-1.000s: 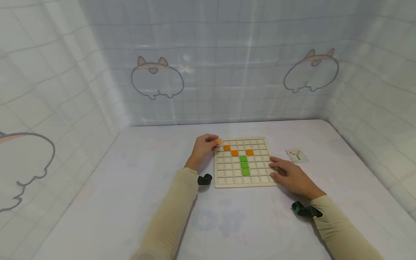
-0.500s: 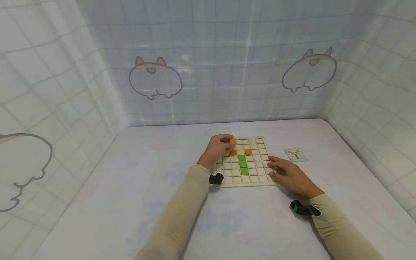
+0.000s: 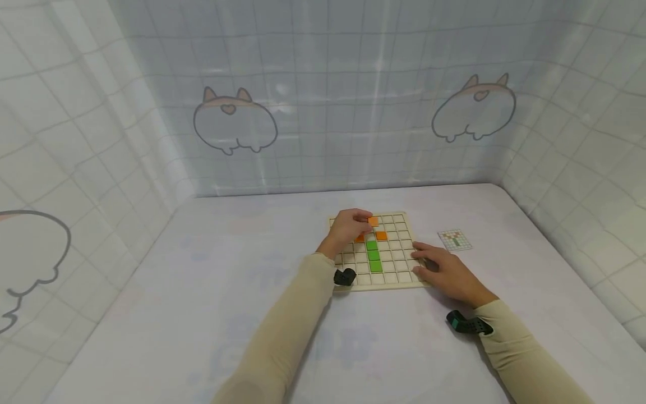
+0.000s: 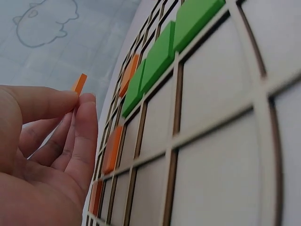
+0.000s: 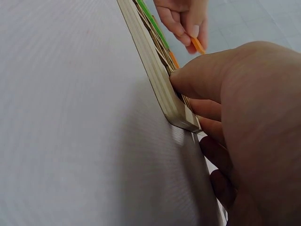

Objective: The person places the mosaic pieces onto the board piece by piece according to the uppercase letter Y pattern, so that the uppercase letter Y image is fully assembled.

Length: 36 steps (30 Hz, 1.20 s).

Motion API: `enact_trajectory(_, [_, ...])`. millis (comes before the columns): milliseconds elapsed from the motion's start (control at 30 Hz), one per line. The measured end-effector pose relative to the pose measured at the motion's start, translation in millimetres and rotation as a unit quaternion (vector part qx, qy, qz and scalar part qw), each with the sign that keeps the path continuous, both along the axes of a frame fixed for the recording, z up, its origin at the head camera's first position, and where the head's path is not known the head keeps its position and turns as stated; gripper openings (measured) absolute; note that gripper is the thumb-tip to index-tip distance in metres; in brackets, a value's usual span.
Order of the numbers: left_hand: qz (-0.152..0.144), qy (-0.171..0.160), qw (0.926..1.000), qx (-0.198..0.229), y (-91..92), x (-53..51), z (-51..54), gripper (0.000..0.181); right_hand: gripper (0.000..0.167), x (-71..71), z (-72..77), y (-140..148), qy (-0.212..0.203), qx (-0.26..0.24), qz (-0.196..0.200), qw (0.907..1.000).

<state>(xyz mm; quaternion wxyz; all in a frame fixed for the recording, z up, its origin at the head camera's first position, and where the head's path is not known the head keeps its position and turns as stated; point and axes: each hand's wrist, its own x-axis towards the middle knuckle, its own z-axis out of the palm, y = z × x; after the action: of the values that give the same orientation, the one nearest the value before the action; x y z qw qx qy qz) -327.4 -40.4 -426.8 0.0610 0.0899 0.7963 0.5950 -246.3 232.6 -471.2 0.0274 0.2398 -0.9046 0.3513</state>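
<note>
An orange square tile (image 3: 373, 221) is pinched between the thumb and fingers of my left hand (image 3: 347, 230). In the left wrist view this tile (image 4: 80, 83) stands clear of the board's surface. Below lies a pale wooden grid board (image 3: 400, 261). Its cells hold a column of green tiles (image 3: 373, 255), with orange tiles (image 3: 381, 235) around the column's top. My left hand partly covers the board's upper left. On the board's right edge rests my right hand (image 3: 449, 274), its fingertips and thumb touching the rim; the right wrist view shows the thumb (image 5: 197, 77) near a corner.
A small card (image 3: 455, 239) printed with a coloured grid pattern lies right of the board. The white table (image 3: 242, 252) is bordered by tile-patterned walls (image 3: 328, 112) at the back and sides.
My left hand has carried the orange tile rightward from the board's upper left corner toward the middle of its top rows. The right hand has stayed at the board's right edge.
</note>
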Motion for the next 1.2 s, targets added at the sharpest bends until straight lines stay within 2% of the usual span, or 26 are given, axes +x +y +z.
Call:
enact_trajectory(300, [0.018,0.007,0.9990,-0.041,16.6,-4.0,-1.4,0.032,0.043,-0.6,0.2,-1.4,-0.010,-0.003,0.003,0.9999])
enact_trajectory(433, [0.013,0.007,0.9994,-0.030,20.7,-7.7,-3.6,0.030,0.043,-0.9,-0.3,-1.5,-0.004,0.003,-0.004,1.0000])
enact_trajectory(567, [0.012,0.006,0.9992,-0.038,24.2,-9.4,-2.3,0.028,0.043,-1.4,0.0,-1.4,0.001,0.005,-0.004,1.0000])
enact_trajectory(767, [0.018,0.015,0.9963,-0.082,31.1,-11.2,0.0,0.030,0.042,-1.9,-0.3,-1.2,-0.007,-0.002,-0.002,1.0000])
enact_trajectory(1033, [0.009,0.043,0.9869,-0.155,41.6,-24.0,-9.3,0.027,0.041,-1.1,-0.4,-1.1,-0.003,-0.003,0.000,1.0000])
enact_trajectory(1200, [0.008,0.050,0.9821,-0.181,44.3,-23.7,-8.1,0.024,0.042,-1.7,-2.0,-1.0,0.004,0.003,-0.001,1.0000])
